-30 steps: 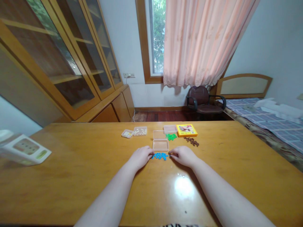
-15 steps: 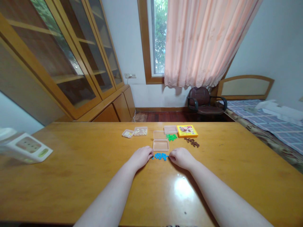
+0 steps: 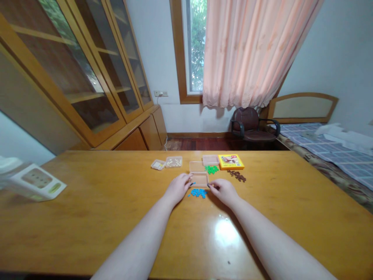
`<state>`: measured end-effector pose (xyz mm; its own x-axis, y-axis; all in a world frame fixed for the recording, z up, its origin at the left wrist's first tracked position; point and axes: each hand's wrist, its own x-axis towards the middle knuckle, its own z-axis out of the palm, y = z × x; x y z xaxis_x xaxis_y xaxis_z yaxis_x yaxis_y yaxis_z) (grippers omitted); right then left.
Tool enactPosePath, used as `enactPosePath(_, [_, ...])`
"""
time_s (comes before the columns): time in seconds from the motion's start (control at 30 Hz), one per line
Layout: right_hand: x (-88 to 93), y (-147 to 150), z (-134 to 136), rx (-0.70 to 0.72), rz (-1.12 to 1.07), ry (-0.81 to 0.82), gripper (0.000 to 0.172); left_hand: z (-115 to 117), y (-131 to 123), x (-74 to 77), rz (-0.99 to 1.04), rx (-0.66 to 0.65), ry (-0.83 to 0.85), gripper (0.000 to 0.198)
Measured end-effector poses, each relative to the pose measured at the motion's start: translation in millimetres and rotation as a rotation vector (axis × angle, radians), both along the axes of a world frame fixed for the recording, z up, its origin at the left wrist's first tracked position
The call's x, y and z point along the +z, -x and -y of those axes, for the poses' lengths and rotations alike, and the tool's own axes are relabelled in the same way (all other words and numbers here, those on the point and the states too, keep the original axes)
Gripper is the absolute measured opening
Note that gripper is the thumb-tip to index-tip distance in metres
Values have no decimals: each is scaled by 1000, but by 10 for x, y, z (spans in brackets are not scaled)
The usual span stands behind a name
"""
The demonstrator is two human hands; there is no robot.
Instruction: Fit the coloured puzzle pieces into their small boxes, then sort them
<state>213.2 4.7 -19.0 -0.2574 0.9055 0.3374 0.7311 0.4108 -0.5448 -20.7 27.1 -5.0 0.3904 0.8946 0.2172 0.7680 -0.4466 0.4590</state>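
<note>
At the left wall of a clear hinged plastic box (image 3: pixel 199 185), my left hand (image 3: pixel 177 189) holds its thumb and fingers together, with a small blue plastic piece (image 3: pixel 193 183) at the tips. My right hand (image 3: pixel 225 190) is closed in a pinch at the box's near right corner. A dark speck shows at its fingertips, too small to name. The lid (image 3: pixel 198 167) lies open toward the far side. Just in front of the box, between the hands, is a loose pile of blue pieces (image 3: pixel 199 193).
Green pieces (image 3: pixel 211 169) and brown pieces (image 3: pixel 237 175) lie in piles beyond the right hand. Behind them are another clear box (image 3: pixel 210 159) and a yellow box (image 3: pixel 231 161). Two clear containers with pale pieces (image 3: pixel 174 162) sit at back left. A white container (image 3: pixel 37 182) stands far left.
Both hands have moved forward from the sides of the blue pile to the clear box. The left hand has carried a blue piece over the box's left edge.
</note>
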Motion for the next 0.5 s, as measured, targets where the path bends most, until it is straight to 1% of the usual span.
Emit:
enactPosePath(0.1, [-45,2,-51,-90,-80,-4,24,11,46,0,-71,-14,16,25])
enactPosePath(0.23, [-58,36,-115,-183,-128,-1,27,35,66,37,-95,-35,40,22])
enactPosePath(0.3, [-51,48,-133,-171,-104,46,28,47,62,61,-100,-34,53,22])
enactPosePath(0.4, [-42,29,-136,-114,-68,128,29,65,65,90,-108,-25,66,22])
enactPosePath(0.5, [-44,-19,-123,-110,-70,134,32,78,82,101,-114,-34,64,20])
